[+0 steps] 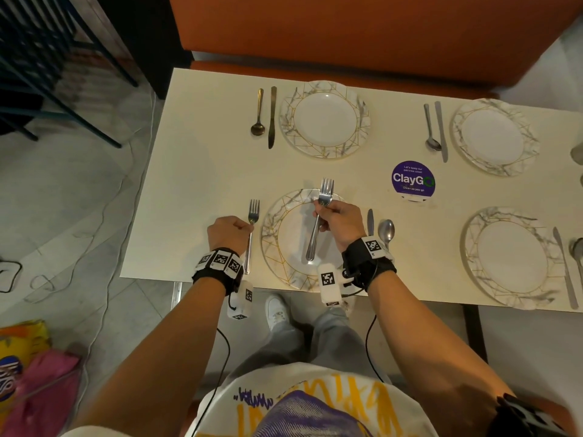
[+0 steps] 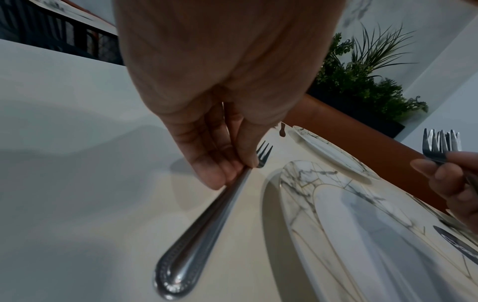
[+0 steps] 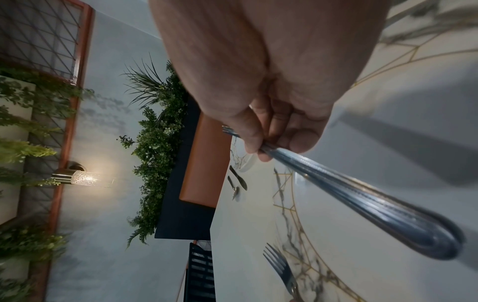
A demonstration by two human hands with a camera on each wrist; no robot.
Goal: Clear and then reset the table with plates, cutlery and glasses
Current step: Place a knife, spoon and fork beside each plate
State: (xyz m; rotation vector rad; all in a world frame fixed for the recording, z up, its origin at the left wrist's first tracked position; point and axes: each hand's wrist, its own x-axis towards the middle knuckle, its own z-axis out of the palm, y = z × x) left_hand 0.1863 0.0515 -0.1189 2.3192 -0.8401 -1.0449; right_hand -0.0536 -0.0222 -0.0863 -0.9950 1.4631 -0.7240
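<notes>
At the lower centre of the head view, the left hand (image 1: 227, 232) pinches a single fork (image 1: 251, 234) by its neck, thumb and fingers curled round it; the fork lies along the cream worktop (image 1: 202, 171) just left of the near plate (image 1: 284, 263), tines pointing to the top of the frame. The left wrist view shows the fingertips (image 2: 220, 171) closed on the handle just below the tines, with the handle low over the worktop; whether it touches cannot be told. The right hand (image 1: 339, 223) grips a bundle of forks (image 1: 320, 216) by the necks, held above the near plate's middle, tines toward the top of the frame and handles slanting down toward the plate's lower rim. A knife (image 1: 370, 220) and a spoon (image 1: 386, 230) lie side by side just right of this plate, partly behind the right wrist. Three more marbled plates sit at the upper centre (image 1: 325, 119), upper right (image 1: 493, 137) and lower right (image 1: 511, 257), each with a knife and spoon beside it. A round purple sticker (image 1: 413, 181) sits between the plates.
</notes>
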